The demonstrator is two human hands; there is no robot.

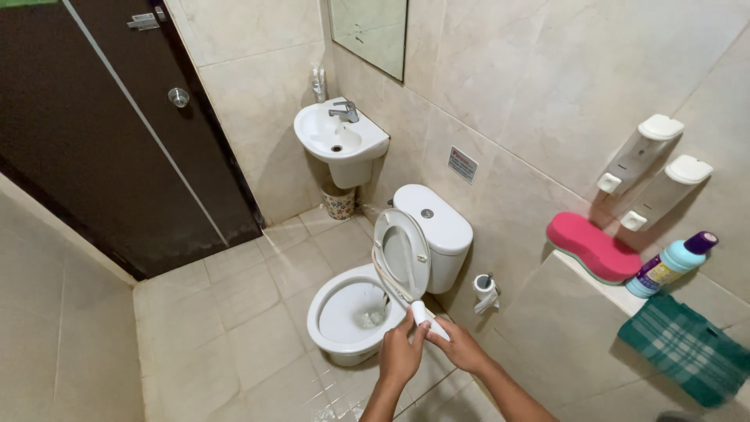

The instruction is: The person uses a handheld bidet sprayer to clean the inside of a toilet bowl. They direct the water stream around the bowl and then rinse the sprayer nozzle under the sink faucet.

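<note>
Both hands meet low in the scene, just in front of the toilet bowl (pixel 348 316): the left hand (pixel 400 355) is wrapped around the near end of a white brush handle (pixel 422 314), and the right hand (pixel 461 348) pinches the same handle just beside it, so neither hand is free. The handle's long axis runs up and to the left, away from the hands, across the raised toilet seat (pixel 402 254) toward the bowl; the left hand sits nearer the bowl. Beyond, a white cistern (pixel 437 219) stands against the tiled wall, with a small rectangular red-and-white sign (pixel 462 165) above it. On the ledge (pixel 601 285) to the right lie a pink sponge (pixel 592 246), a pale blue bottle with a purple cap (pixel 672 264) and a green checked cloth (pixel 687 348), under two white wall dispensers (pixel 652 168).
</note>
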